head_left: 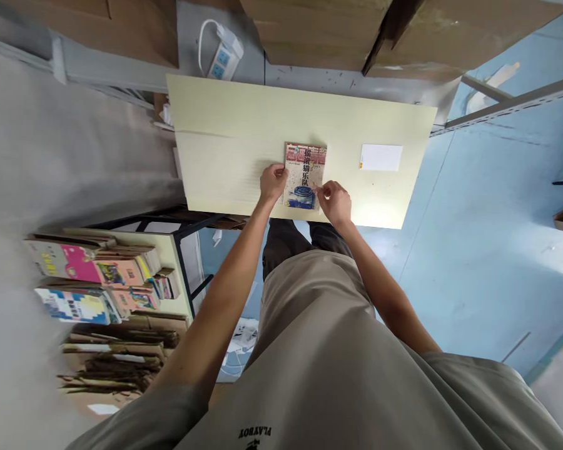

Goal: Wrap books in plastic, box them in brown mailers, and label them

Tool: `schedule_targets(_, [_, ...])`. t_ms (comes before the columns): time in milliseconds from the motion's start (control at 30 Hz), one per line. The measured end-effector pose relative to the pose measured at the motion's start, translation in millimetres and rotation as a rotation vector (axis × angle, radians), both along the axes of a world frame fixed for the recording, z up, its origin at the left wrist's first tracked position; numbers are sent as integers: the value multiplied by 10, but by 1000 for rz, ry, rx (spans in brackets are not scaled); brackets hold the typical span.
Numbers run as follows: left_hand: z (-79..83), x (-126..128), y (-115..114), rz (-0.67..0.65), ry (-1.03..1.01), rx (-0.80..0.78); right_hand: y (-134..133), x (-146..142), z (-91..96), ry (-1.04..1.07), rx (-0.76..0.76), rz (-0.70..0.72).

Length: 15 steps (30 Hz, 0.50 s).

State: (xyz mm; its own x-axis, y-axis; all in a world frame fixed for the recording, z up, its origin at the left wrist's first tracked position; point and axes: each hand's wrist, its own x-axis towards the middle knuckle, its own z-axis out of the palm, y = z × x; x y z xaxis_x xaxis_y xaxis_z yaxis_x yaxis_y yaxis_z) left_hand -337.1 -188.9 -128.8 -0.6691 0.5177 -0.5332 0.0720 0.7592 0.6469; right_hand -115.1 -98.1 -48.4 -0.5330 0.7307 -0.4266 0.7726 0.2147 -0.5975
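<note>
A paperback book [296, 181] lies face up on the pale yellow tabletop [229, 112], its cover showing dark Chinese characters down the middle and a blue picture at the bottom. At its left edge is my left hand [274, 182], fingers curled and gripping the side of the book. My right hand [336, 202] is closed in a pinch over the lower right part of the cover. Whatever sits between those fingertips is too small to make out. To the right of the book lies a white card [381, 157] with a small orange mark at one corner.
Behind the table stand cardboard boxes [319, 31] and a white power strip [226, 59] with its cable. To the left, a black-framed rack [182, 256] is beside stacked books [84, 262] and flattened cardboard [117, 356]. A metal rail [511, 103] runs at the right.
</note>
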Motion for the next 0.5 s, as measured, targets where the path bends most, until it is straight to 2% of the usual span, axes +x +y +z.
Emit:
schedule_targets(100, [74, 126, -152, -62, -5, -24, -63, -355, 3, -111, -55, 85])
schedule_targets(200, [152, 380, -283, -102, 23, -14, -41, -564, -73, -226, -107, 139])
schedule_targets(333, [226, 709, -333, -105, 125, -58, 55, -617, -151, -289, -143, 182])
schedule_targets(500, [233, 863, -259, -46, 163, -75, 180, -582, -93, -274, -186, 287])
